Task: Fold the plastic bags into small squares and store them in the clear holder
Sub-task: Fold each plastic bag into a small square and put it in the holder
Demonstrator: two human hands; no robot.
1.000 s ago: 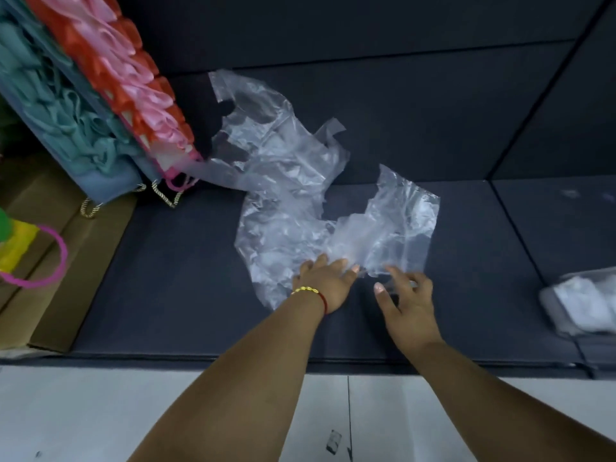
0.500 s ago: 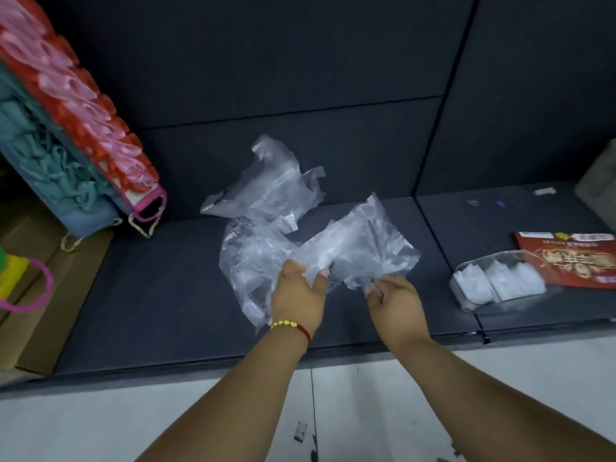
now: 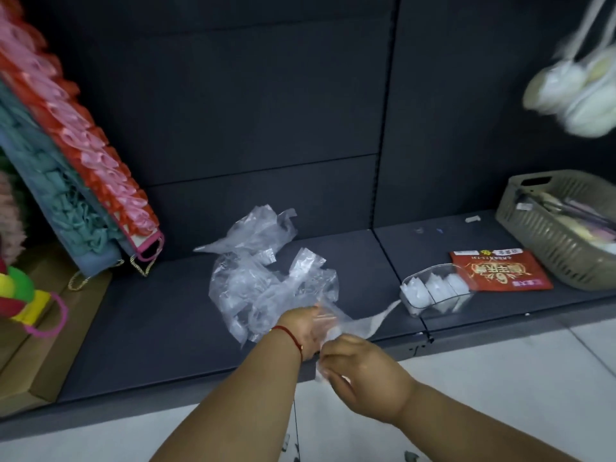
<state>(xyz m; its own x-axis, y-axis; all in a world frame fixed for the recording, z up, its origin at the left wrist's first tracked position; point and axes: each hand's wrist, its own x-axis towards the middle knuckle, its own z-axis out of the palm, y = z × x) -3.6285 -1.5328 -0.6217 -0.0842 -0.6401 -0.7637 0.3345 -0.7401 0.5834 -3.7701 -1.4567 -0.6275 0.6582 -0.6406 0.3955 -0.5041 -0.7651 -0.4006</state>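
Both hands' grip (image 3: 321, 341) bunches the plastic bag (image 3: 353, 323) (tail trailing right).

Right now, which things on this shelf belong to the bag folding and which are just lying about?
For the job:
bag being held
loose bags
clear holder
left hand
right hand

Lying about:
red packet
basket
cardboard box

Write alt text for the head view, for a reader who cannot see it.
Two hands, left hand and right hand, hold a clear plastic bag over a dark shelf. More crumpled bags lie behind them; to the right stands a clear holder of folded bags, beside a red packet and a basket.
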